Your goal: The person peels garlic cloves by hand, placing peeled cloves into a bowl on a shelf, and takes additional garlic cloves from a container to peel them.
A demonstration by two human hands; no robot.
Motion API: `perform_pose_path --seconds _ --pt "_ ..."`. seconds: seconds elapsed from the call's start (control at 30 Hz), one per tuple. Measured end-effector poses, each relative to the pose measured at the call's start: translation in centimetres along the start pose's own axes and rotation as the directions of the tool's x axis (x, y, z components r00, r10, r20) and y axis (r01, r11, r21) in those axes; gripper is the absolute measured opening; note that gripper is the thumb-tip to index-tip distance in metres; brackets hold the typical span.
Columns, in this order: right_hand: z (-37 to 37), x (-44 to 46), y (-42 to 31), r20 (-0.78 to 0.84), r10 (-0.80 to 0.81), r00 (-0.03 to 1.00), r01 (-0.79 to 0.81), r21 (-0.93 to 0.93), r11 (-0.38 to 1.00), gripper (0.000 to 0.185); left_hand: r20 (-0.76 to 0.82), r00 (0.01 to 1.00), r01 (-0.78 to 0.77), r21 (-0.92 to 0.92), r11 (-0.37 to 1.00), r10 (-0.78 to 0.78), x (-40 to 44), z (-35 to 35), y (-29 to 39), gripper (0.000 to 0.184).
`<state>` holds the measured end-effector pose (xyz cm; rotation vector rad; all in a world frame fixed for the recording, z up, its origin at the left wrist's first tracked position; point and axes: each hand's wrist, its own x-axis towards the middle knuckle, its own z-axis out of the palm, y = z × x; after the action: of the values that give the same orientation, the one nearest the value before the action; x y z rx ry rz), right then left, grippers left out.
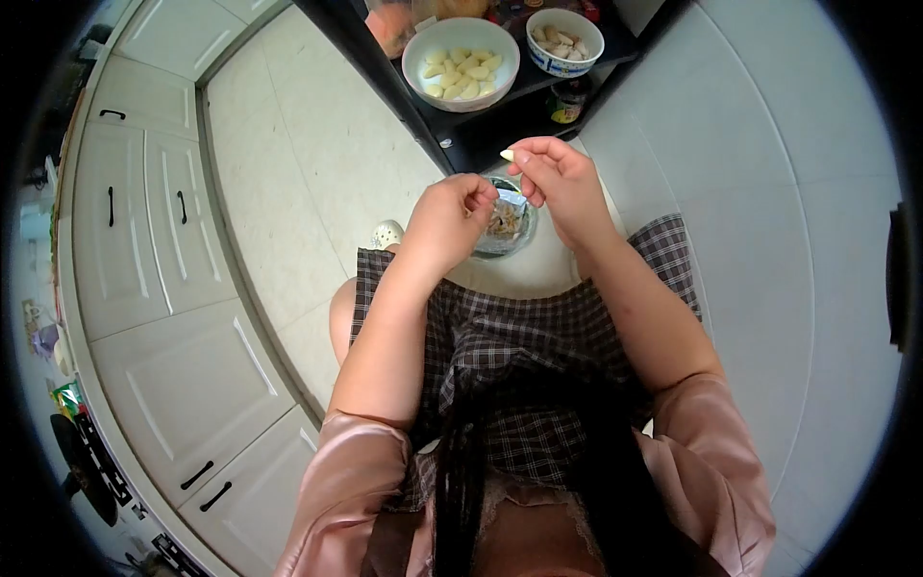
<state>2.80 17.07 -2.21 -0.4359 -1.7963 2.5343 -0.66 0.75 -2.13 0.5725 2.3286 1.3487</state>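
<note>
My right hand (558, 183) pinches a pale peeled garlic clove (507, 155) between thumb and fingertips, near the shelf's front edge. My left hand (454, 216) is closed just left of it, fingertips pressed together; what they hold, if anything, is too small to make out. Below both hands a bin with a clear liner (522, 234) holds brownish peelings (505, 223). Beyond the hands, a large white bowl (414, 77) contains several peeled cloves (463, 73). To its right, a smaller patterned bowl (567, 67) holds unpeeled garlic (561, 43).
Both bowls stand on a black shelf unit (519, 88), with a dark jar (569, 99) on its lower level. White cabinets (178, 375) line the left side. A pale wall (769, 192) is on the right. A light shoe (386, 234) shows beside the left forearm.
</note>
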Motion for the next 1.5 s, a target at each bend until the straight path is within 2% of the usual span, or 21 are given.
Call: perform_pose_path --seconds 0.1,0.13,0.23,0.37,0.5,0.6,0.67,0.77,0.9,0.97,1.0,1.07,1.17,1.2,1.23,1.27,1.3,1.37,1.43,1.47,1.5 --pt "0.5 0.7 -0.9 -0.040 -0.069 0.997 0.069 -0.003 0.998 0.016 0.034 0.996 0.074 0.151 0.986 -0.080 0.5 -0.4 0.9 0.014" --pt "0.8 1.1 -1.3 -0.064 -0.109 0.992 0.110 0.012 0.994 0.016 -0.007 1.000 0.023 0.166 0.986 -0.022 0.7 -0.1 0.4 0.017" --pt "2.1 3.5 -2.8 -0.065 -0.238 0.969 0.234 -0.059 0.970 0.015 -0.042 0.998 -0.033 0.102 0.994 0.038 1.3 0.2 -0.3 0.018" --pt "3.5 6.9 -3.5 -0.029 -0.314 0.949 0.283 -0.364 0.887 0.018 -0.051 0.998 -0.029 0.095 0.995 0.034 1.1 -0.1 0.4 0.017" --pt "3.4 7.5 -4.0 -0.057 -0.339 0.939 0.295 -0.370 0.881 0.020 -0.044 0.999 -0.008 0.106 0.994 0.013 1.0 -0.2 0.6 0.014" --pt "-0.7 9.2 -4.0 -0.117 -0.646 0.754 0.441 -0.638 0.631 0.016 -0.069 0.998 0.003 0.081 0.997 0.003 1.1 -0.4 0.7 0.013" --pt "-4.3 10.4 -5.7 -0.141 -0.782 0.607 0.343 -0.841 0.418 0.016 -0.070 0.998 0.008 0.074 0.997 -0.003 1.1 -0.3 0.7 0.012" --pt "-6.4 10.6 -8.6 -0.079 -0.746 0.661 0.164 -0.955 0.247 0.017 -0.158 0.984 -0.064 0.089 0.994 0.078 1.2 0.2 0.1 0.014" --pt "-6.3 11.5 -10.8 0.044 -0.701 0.712 0.169 -0.979 0.111 0.018 -0.089 0.988 -0.107 0.171 0.979 0.124 1.1 0.3 0.1 0.016" --pt "-5.8 12.3 -11.0 0.075 -0.513 0.855 0.125 -0.990 0.064 0.018 -0.084 0.991 -0.088 0.186 0.979 0.105 1.1 0.5 0.3 0.015" --pt "-5.1 12.2 -11.4 0.075 -0.513 0.855 0.126 -0.990 0.065 0.018 -0.051 0.995 -0.079 0.201 0.976 0.091 1.1 0.5 0.6 0.015" --pt "-4.1 11.9 -12.3 -0.036 -0.366 0.930 -0.044 -0.999 -0.014 0.017 -0.016 0.997 -0.071 0.219 0.973 0.076 1.1 0.5 0.7 0.014" --pt "-5.1 12.7 -12.6 -0.162 -0.314 0.936 -0.197 -0.977 -0.083 0.021 -0.005 0.996 -0.085 0.212 0.973 0.088 1.2 0.6 0.7 0.013" --pt "-5.5 12.8 -12.2 -0.162 -0.314 0.936 -0.197 -0.977 -0.084 0.021 -0.042 0.989 -0.128 0.197 0.972 0.138 1.3 0.7 0.5 0.012" --pt "-5.9 13.0 -11.5 -0.345 -0.073 0.936 -0.306 -0.897 0.318 0.023 -0.080 0.979 -0.171 0.184 0.968 0.188 1.3 0.8 0.4 0.011" --pt "-6.4 13.1 -10.8 -0.400 0.221 0.889 -0.444 -0.641 0.626 0.026 -0.080 0.979 -0.170 0.185 0.968 0.187 1.4 0.8 0.4 0.011" --pt "-7.1 13.2 -9.8 -0.400 0.220 0.890 -0.443 -0.641 0.627 0.026 -0.038 0.983 -0.171 0.164 0.972 0.179 1.5 0.6 0.6 0.011" --pt "-8.1 13.3 -8.1 -0.340 0.170 0.925 -0.307 -0.406 0.860 0.025 0.002 0.985 -0.170 0.146 0.975 0.172 1.7 0.5 1.0 0.011" --pt "-7.2 11.6 -8.3 -0.351 0.129 0.927 -0.277 -0.410 0.869 0.025 0.095 0.995 0.057 -0.207 0.977 -0.038 1.8 0.9 1.4 0.014" --pt "-6.8 10.7 -8.5 -0.361 0.081 0.929 -0.229 -0.388 0.893 0.028 0.096 0.995 0.058 -0.206 0.977 -0.038 1.9 1.0 1.3 0.014" --pt "-6.6 9.9 -8.5 -0.372 0.033 0.927 -0.180 -0.367 0.913 0.031 0.138 0.988 0.113 -0.366 0.924 -0.066 2.1 1.1 1.3 0.018"
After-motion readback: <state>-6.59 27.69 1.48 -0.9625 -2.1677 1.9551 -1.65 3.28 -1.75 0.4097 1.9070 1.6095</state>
